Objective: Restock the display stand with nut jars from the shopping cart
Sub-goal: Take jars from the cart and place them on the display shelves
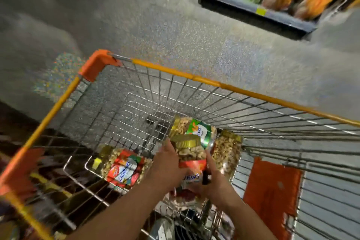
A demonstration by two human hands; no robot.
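Both my hands hold one cashew jar [191,157] with a gold lid and red label, upright inside the shopping cart [175,73]. My left hand [167,163] wraps its left side and my right hand [213,177] grips its right side and bottom. A red-labelled cashew jar [122,167] lies on its side on the cart floor to the left. A green-labelled jar [194,129] lies behind the held one. Another jar [227,151] lies to the right, partly hidden by the held jar. The frame is blurred.
The cart has an orange rim and wire walls, with an orange flap [272,187] at its right. A shelf [257,8] with green and orange bags sits at the top right across a grey floor [136,15]. Dark shelving [17,138] is at the left.
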